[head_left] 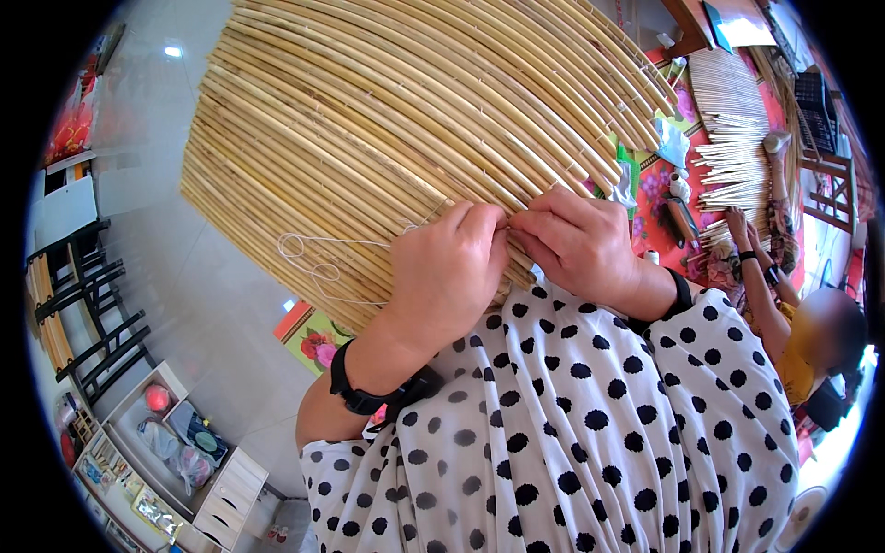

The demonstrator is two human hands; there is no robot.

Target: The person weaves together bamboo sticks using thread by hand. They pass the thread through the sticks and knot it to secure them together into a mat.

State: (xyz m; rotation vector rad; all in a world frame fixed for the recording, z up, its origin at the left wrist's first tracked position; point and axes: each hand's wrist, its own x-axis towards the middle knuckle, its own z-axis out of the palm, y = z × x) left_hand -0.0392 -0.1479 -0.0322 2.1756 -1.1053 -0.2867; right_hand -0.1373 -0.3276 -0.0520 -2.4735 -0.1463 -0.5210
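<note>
Reed mat (369, 120) spreads before you. Your left hand (450, 267) and right hand (581, 241) are pinched closed, meeting near its close edge; can't tell on what. White thread (341, 241) loops to their left.

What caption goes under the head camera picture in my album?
Left hand and right hand pinch close together over a mat of tan stalks, white thread curling nearby.

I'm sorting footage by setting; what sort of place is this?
Perhaps a home room used for handcraft: a large stalk mat by the wearer, a second mat with a co-worker at it, and household-style drawers.
</note>
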